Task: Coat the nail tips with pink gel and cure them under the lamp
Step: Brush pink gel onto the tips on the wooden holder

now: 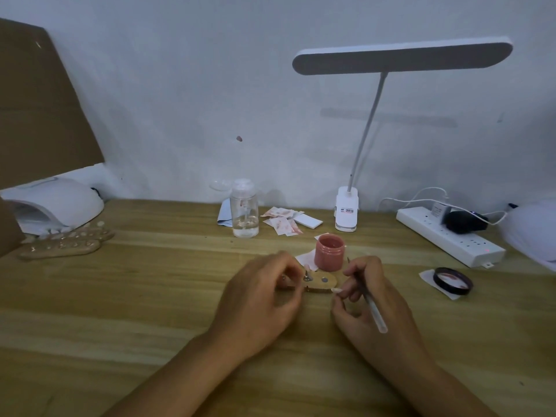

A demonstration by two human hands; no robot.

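An open jar of pink gel point(328, 252) stands on the wooden table just beyond my hands. My left hand point(261, 299) grips a small wooden nail-tip holder point(320, 282) by its left end, and most of the holder is hidden under the fingers. My right hand point(370, 299) holds a thin white brush point(371, 305) and pinches a pale nail tip point(336, 291) at the holder's right end. The white curing lamp point(54, 204) sits at the far left. In front of it lie two wooden strips with several nail tips point(64, 240).
A clear bottle point(244, 210) and stained paper scraps point(282, 222) lie behind the jar. A white desk lamp point(347, 213) stands right of them, a power strip point(448, 234) further right. The jar's black lid point(452, 280) rests on paper. Cardboard point(39, 103) leans at left.
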